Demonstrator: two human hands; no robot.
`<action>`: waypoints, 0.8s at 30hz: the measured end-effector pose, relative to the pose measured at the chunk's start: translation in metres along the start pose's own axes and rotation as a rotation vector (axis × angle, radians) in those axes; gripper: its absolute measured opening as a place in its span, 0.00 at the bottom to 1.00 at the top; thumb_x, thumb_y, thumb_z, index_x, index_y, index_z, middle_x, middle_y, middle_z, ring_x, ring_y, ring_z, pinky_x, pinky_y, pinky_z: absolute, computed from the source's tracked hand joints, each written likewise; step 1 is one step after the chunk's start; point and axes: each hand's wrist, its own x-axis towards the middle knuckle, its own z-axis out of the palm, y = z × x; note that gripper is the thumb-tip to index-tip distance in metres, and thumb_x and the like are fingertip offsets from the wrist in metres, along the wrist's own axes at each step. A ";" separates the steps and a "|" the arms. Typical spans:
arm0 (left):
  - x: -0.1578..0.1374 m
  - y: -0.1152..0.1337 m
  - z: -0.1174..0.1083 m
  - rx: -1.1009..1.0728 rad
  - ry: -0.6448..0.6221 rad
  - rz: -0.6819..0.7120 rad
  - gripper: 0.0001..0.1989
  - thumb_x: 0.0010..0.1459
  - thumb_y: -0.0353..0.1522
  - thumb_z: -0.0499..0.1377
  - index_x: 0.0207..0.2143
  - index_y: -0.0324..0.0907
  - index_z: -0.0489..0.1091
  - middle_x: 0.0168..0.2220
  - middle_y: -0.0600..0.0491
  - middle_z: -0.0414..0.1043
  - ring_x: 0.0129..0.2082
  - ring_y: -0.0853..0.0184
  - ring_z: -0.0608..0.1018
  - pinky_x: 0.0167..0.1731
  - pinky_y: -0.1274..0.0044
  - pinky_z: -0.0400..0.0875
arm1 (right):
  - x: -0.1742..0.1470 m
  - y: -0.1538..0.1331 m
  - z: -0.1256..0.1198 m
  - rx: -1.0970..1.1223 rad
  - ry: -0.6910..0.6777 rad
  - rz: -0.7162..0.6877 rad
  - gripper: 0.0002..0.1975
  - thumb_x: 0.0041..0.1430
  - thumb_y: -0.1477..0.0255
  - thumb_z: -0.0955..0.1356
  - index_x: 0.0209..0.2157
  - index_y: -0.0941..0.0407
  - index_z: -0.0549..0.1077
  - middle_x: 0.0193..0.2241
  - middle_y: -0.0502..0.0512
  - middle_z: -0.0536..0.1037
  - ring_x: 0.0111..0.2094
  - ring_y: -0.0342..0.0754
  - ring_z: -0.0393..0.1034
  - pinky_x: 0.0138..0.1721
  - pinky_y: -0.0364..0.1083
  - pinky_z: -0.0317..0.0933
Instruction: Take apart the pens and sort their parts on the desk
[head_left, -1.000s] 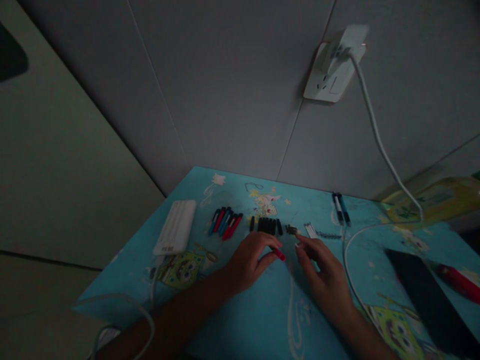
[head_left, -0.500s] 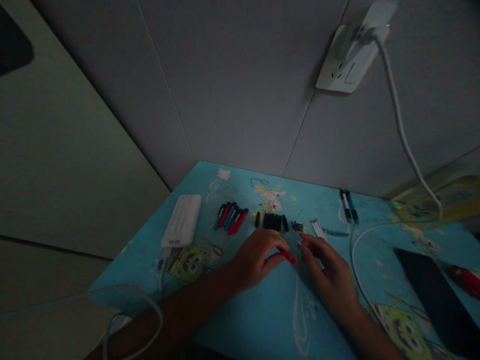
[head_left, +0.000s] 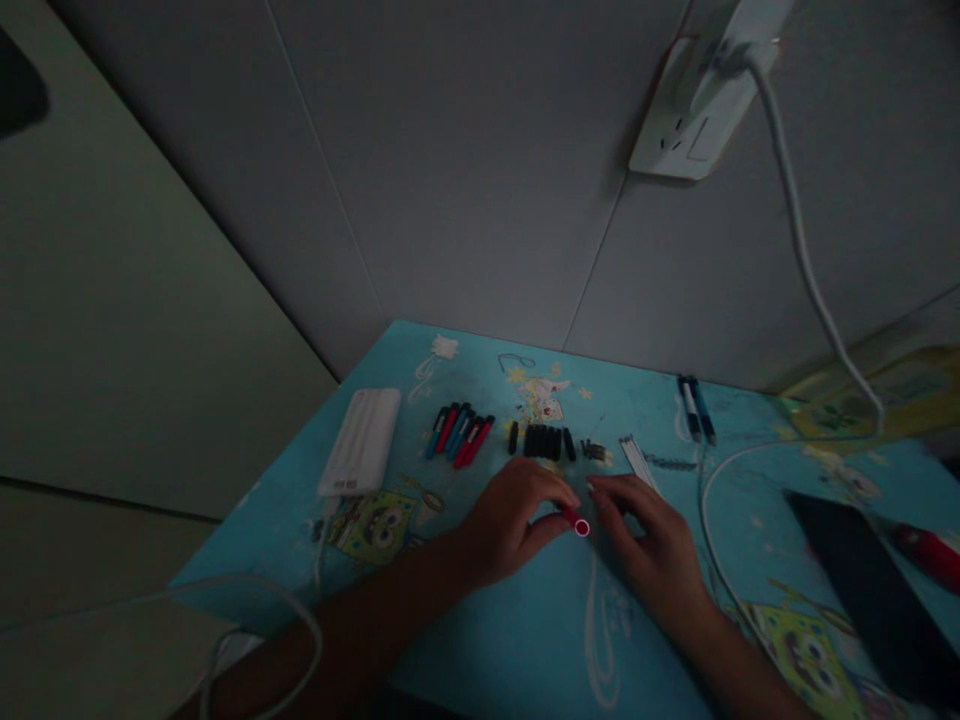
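My left hand (head_left: 514, 520) is closed around a red pen barrel (head_left: 575, 519), whose round open end points toward me. Just to its right, my right hand (head_left: 649, 530) pinches a small white piece (head_left: 590, 487), mostly hidden by the fingertips. Beyond the hands lie several red and blue pen barrels (head_left: 459, 436), a row of short black tubes (head_left: 543, 441) and a cluster of tiny dark parts (head_left: 595, 452). Thin white sticks like pen refills (head_left: 636, 457) and a line of small dark coils like springs (head_left: 670, 462) are further right.
A white power bank (head_left: 361, 440) with a cable lies at the left. Two pens (head_left: 697, 410) rest near the wall. A white cable (head_left: 795, 230) hangs from the wall socket (head_left: 694, 120) across the table. At right are a dark flat panel (head_left: 855, 590) and a red object (head_left: 930, 555).
My right hand has moved slightly left, its fingertips closer to the red barrel. The barrel's open end has turned more toward me. The view has shifted a little.
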 end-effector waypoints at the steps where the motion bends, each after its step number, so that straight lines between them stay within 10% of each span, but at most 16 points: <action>1: 0.000 0.000 0.000 0.002 -0.001 0.004 0.09 0.62 0.31 0.60 0.45 0.44 0.66 0.40 0.52 0.77 0.41 0.64 0.77 0.44 0.68 0.69 | 0.000 0.000 0.000 0.000 0.000 0.002 0.11 0.64 0.71 0.66 0.48 0.51 0.74 0.37 0.54 0.76 0.35 0.48 0.72 0.37 0.47 0.68; 24: 0.000 -0.003 -0.001 0.061 -0.009 0.017 0.08 0.63 0.32 0.59 0.45 0.43 0.66 0.39 0.50 0.76 0.41 0.64 0.76 0.45 0.68 0.69 | 0.001 0.001 0.000 -0.023 -0.005 -0.041 0.09 0.64 0.71 0.66 0.44 0.51 0.76 0.40 0.56 0.76 0.40 0.50 0.73 0.42 0.50 0.69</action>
